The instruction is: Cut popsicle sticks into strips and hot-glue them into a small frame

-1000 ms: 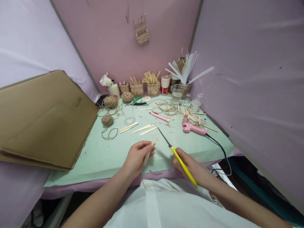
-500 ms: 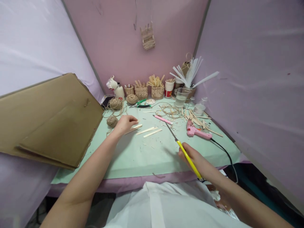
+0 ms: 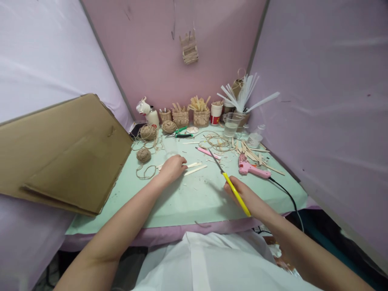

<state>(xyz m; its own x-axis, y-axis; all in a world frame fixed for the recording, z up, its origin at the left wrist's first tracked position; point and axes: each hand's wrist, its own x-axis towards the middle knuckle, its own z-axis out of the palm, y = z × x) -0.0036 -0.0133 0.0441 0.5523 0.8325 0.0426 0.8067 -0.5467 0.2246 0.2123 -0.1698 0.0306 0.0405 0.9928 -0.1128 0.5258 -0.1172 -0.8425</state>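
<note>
My left hand (image 3: 173, 167) is low over the table with its fingers curled and pressed around the near end of a wooden craft stick (image 3: 194, 165). Part of that stick is hidden under the fingers. Just in front lies another craft stick (image 3: 196, 169), flat on the cloth. A further stick partly shows behind the hand. My right hand (image 3: 241, 192) is wrapped around yellow-handled scissors (image 3: 236, 194), seen edge-on, their dark blades pointing up and left toward a pink pen-like tool (image 3: 208, 153). Small wood scraps dot the cloth nearby.
A pink glue gun (image 3: 253, 169) with a black cord lies at the right, beside loose sticks (image 3: 250, 151). Twine balls (image 3: 143, 155), green-handled pliers (image 3: 183, 136) and stick-filled baskets (image 3: 201, 118) are farther back. Cardboard (image 3: 69, 157) leans at the left.
My left hand has moved right and toward me, from the leftmost stick onto the middle one, uncovering a loop of twine. My right hand with the scissors has shifted slightly left and away from me.
</note>
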